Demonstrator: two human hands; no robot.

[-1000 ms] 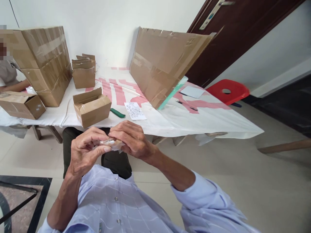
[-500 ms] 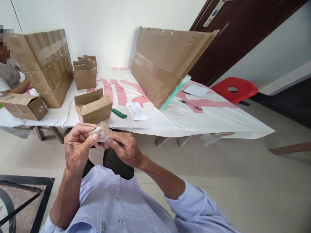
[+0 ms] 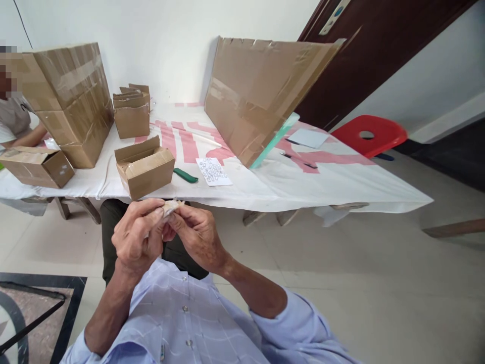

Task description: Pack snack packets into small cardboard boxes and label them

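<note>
Both my hands meet in front of my chest, just below the table's near edge. My left hand [image 3: 138, 237] and my right hand [image 3: 197, 235] pinch a small clear plastic packet [image 3: 170, 206] between their fingertips. The packet is pale and crumpled, and I cannot make out what is inside it. The fingers of both hands are curled round it. A small open cardboard box [image 3: 144, 167] stands on the table right behind my hands. Beside it lie a green-handled tool [image 3: 185, 176] and a printed paper slip [image 3: 212, 171].
The table [image 3: 288, 189] wears a white and red cloth. A large taped carton [image 3: 70, 96], two smaller boxes [image 3: 132, 115] and a leaning cardboard sheet [image 3: 257, 91] stand on it. Another person [image 3: 13, 119] sits at the far left by a box [image 3: 36, 166]. A red stool [image 3: 367, 135] stands at the right.
My hands have shifted slightly while working the packet; it now sits lower, mostly covered between the fingertips. The view has moved a little.
</note>
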